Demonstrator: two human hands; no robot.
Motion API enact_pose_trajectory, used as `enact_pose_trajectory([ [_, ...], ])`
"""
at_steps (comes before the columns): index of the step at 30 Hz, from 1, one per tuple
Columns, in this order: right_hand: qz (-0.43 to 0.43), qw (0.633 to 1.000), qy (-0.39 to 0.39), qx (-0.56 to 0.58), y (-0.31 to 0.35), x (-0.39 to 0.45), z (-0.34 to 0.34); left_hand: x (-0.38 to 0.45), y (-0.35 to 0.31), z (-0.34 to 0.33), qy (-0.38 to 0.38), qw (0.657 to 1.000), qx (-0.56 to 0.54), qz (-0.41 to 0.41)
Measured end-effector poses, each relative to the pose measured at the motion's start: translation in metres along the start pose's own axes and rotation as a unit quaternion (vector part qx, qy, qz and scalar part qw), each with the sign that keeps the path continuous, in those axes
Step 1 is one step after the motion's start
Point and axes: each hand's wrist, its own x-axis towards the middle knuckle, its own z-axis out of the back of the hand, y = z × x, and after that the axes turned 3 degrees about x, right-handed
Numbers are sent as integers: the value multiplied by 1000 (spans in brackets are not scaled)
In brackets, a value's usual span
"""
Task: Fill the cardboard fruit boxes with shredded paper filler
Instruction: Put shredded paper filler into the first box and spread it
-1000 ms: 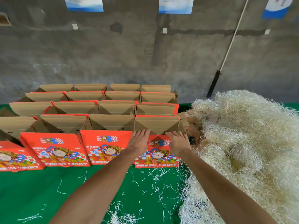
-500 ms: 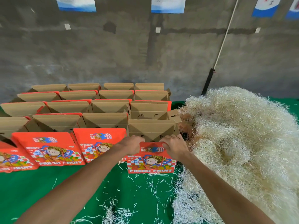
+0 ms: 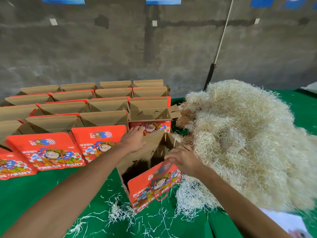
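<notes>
An open orange fruit box [image 3: 151,186] with a cartoon print sits on the green table [image 3: 42,194] in front of me, pulled out of the front row. My left hand [image 3: 133,141] lies on its far brown flap. My right hand [image 3: 182,159] grips the top edge of its near orange flap. The box's dark inside shows no filler. A big heap of pale shredded paper [image 3: 240,143] lies just right of the box, touching it.
Several rows of open fruit boxes [image 3: 96,107] fill the table's left and back. Loose paper shreds [image 3: 120,212] litter the cloth near me. A pole [image 3: 221,42] leans on the grey wall behind the heap.
The rightmost front box has been pulled out of its row towards me and turned. Both hands moved with it, and its inside is now in view.
</notes>
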Motion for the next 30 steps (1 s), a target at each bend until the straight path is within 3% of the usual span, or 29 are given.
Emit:
enact_pose_trajectory([
  [3,-7,998,-34,54,4,-15,-3,-13,-4,-17,46,998,44,16],
  [7,-40,990,-86,102,11,-22,-15,-31,-5,-30,22,994,103,13],
  [11,-64,973,-158,153,18,-20,-28,-48,3,-26,44,993,86,66],
  [14,-87,970,-151,172,25,-12,-42,-63,12,-26,63,989,80,106],
  [16,-87,973,-153,148,30,-9,-49,-71,15,-27,68,987,80,119],
  [20,-3,984,-173,45,38,-4,-50,-78,22,-21,85,984,62,142],
  [24,69,987,-142,0,54,-5,-46,-77,26,-18,92,988,58,106],
  [30,47,985,-156,55,67,-9,-37,-72,35,-18,127,991,44,16],
])
